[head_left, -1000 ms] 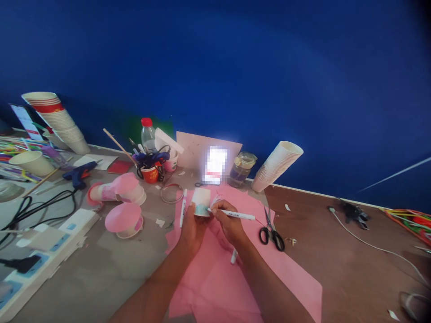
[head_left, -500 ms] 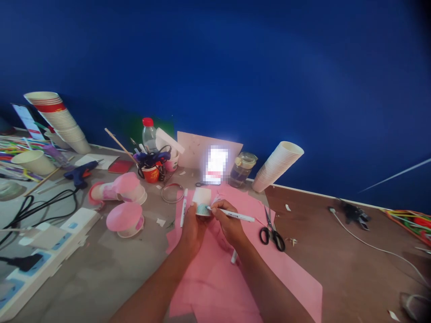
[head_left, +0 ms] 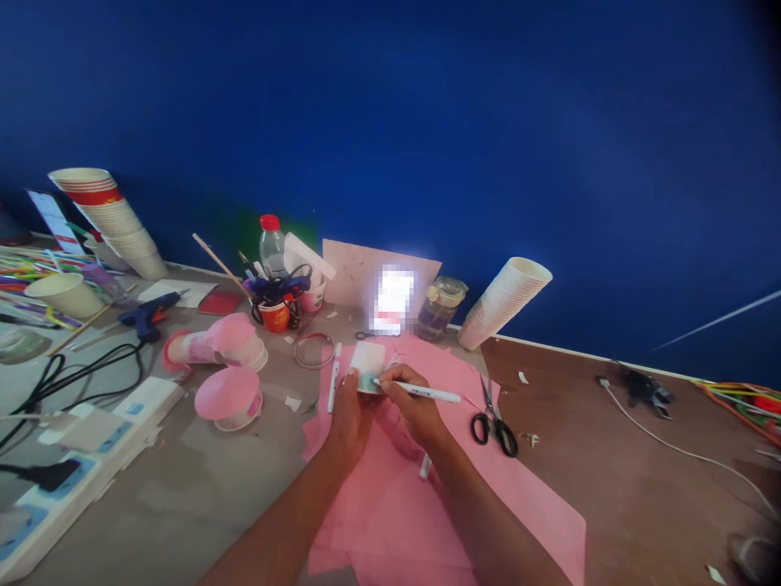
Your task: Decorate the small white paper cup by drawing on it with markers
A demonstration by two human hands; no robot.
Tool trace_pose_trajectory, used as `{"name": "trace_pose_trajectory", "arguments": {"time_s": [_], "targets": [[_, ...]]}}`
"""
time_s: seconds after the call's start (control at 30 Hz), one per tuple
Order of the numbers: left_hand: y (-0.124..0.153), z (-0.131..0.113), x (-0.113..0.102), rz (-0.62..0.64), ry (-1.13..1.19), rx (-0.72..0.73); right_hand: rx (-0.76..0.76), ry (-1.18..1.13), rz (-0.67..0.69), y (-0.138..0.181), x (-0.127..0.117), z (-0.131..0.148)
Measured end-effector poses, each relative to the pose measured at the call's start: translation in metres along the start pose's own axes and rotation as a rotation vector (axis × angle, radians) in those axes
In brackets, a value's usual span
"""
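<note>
A white paper cup with teal colouring near its lower end is gripped by my left hand, whose fingers wrap round its side and underside. My right hand pinches a white marker, its tip touching or very close to the coloured band. Both hands are above pink paper sheets. Another white marker lies left of the cup, and a white cap or pen end shows beside my right forearm. Black-handled scissors rest on the paper to the right.
Stacked paper cups lean by the wall, near a glass jar and a bright phone. Pink-topped cup pieces, a blue glue gun and a power strip lie left. A white cable crosses the right side.
The teal patch on the cup looks slightly larger or darker, and the marker tip has shifted a little. Both hands keep their grips; the whole view has moved slightly.
</note>
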State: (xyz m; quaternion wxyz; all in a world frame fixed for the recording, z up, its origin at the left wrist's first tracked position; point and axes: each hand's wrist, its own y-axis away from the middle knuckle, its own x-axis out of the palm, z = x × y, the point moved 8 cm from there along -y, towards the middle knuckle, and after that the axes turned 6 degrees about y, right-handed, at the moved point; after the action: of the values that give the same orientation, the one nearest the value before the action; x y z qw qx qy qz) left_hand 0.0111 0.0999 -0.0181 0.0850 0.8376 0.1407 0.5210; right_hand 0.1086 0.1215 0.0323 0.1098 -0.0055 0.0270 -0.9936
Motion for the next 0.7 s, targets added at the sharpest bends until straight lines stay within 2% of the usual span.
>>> {"name": "trace_pose_trajectory", "arguments": {"time_s": [0.3, 0.43, 0.6, 0.7], "targets": [[0.0, 0.0, -0.001, 0.018, -0.008, 0.0, 0.002, -0.032, 0.012, -0.001, 0.0, 0.0], [0.001, 0.001, 0.0, 0.017, -0.003, -0.007, -0.01, -0.052, -0.028, -0.001, -0.005, 0.001], [0.0, 0.001, -0.001, -0.009, 0.016, -0.009, 0.011, -0.037, 0.099, 0.0, 0.006, 0.0], [0.001, 0.001, -0.001, -0.001, 0.005, -0.006, 0.021, -0.04, 0.041, 0.001, 0.003, 0.0]]}}
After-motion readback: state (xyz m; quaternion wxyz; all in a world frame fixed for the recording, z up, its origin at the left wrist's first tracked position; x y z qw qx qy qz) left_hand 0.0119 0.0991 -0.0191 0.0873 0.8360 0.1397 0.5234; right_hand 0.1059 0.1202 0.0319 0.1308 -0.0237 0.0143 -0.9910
